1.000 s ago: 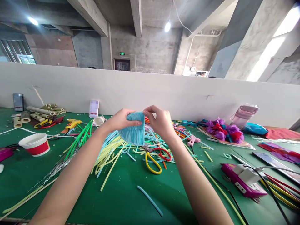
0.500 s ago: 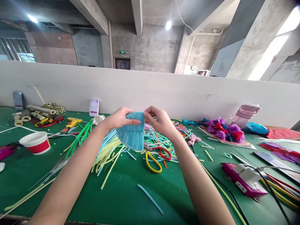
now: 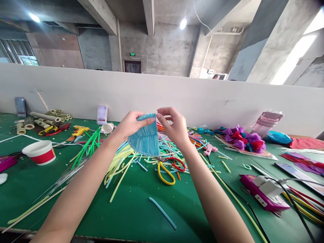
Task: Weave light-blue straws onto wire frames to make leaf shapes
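A blue ribbed fabric piece (image 3: 144,140) with one rounded side and one straight edge hangs in the air above the table. My left hand (image 3: 134,125) is closed on its upper left part, the thumb lying across the front. At the top right corner, my right hand (image 3: 173,125) has thumb and forefinger pinched at the edge; the exact contact there is hard to make out. Below the fabric lie scissors (image 3: 167,173) with red and yellow handles, their blades partly hidden among coloured pipe cleaners (image 3: 121,162). A single blue pipe cleaner (image 3: 162,213) lies nearer to me.
Left on the green table (image 3: 136,219) are a paper cup (image 3: 39,158), bamboo tubes (image 3: 47,116) and a yellow glue gun (image 3: 80,130). Rightward are a pink glue gun (image 3: 210,149), purple and red petals (image 3: 240,138), a bottle (image 3: 267,123) and a power strip (image 3: 263,195) with cables.
Both hands have risen slightly with the blue fabric. A crosswise fold line now shows on it, and the right fingers are spread a little more.
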Demonstrator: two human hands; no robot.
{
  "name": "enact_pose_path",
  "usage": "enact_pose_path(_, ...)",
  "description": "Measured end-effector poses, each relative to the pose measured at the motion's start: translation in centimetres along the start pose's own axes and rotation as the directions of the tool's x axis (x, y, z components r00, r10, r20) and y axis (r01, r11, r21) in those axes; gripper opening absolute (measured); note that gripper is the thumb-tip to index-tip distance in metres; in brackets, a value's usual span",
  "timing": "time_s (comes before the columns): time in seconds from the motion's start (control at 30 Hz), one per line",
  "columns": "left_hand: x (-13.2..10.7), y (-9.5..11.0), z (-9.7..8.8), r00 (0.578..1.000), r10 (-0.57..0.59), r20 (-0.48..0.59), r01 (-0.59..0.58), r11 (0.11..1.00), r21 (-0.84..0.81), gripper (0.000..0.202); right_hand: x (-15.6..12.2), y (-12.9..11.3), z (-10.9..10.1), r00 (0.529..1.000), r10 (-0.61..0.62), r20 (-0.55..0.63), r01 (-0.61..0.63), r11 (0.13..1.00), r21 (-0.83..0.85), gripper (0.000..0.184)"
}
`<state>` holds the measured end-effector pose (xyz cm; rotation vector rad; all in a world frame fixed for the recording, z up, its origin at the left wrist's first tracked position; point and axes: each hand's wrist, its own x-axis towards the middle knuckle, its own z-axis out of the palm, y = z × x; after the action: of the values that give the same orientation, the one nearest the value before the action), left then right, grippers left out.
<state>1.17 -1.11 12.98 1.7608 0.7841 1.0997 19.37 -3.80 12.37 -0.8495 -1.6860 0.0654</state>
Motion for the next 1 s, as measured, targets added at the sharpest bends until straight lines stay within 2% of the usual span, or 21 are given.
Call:
enact_pose_path(0.1,0.1,0.2,-0.6,0.979,0.116,-0.171,-0.091,0.985,0.146,0.043,-0.1,-0.8,-0.4,0.982,-0.095,-0.164,0.07,0.986,-0.15,0.012)
enact_pose_path(0.17,0.2,0.1,-1.0,0.934,0.207,-0.29,-0.153,0.968,0.2,0.04,0.0,-1.0,-0.6,0.981,-0.066,-0.182,0.024,0.975,-0.222,0.009)
enact_pose_path(0.27,0.4,0.0,-1.3,0.848,0.317,-0.425,-0.26,0.947,0.188,0.038,0.0,-1.0,-0.5,0.991,0.083,-0.108,-0.102,0.977,-0.186,0.009)
enact_pose_path(0.37,0.5,0.0,-1.1,0.802,0.353,-0.482,-0.321,0.935,0.15,0.039,0.0,-0.9,0.1,0.992,0.126,0.007,-0.124,0.984,-0.125,0.015)
enact_pose_path(0.47,0.5,0.0,-0.7,0.794,0.356,-0.493,-0.342,0.932,0.122,0.04,-0.2,-1.0,0.6,0.994,0.098,0.046,-0.09,0.984,-0.156,0.023)
enact_pose_path(0.63,0.4,0.1,-0.2,0.812,0.313,-0.492,-0.335,0.941,0.046,0.043,-0.3,-1.3,0.8,0.997,0.075,0.025,-0.069,0.976,-0.209,0.023)
enact_pose_path(0.8,0.4,0.2,0.1,0.811,0.307,-0.498,-0.34,0.94,0.026,0.042,-0.4,-1.6,0.6,0.998,0.034,0.054,-0.022,0.977,-0.21,0.024)
enact_pose_path(1.0,0.3,0.3,0.1,0.838,0.273,-0.472,-0.317,0.948,-0.013,0.041,-0.2,-1.7,0.1,0.993,0.028,0.114,-0.01,0.989,-0.15,0.026)
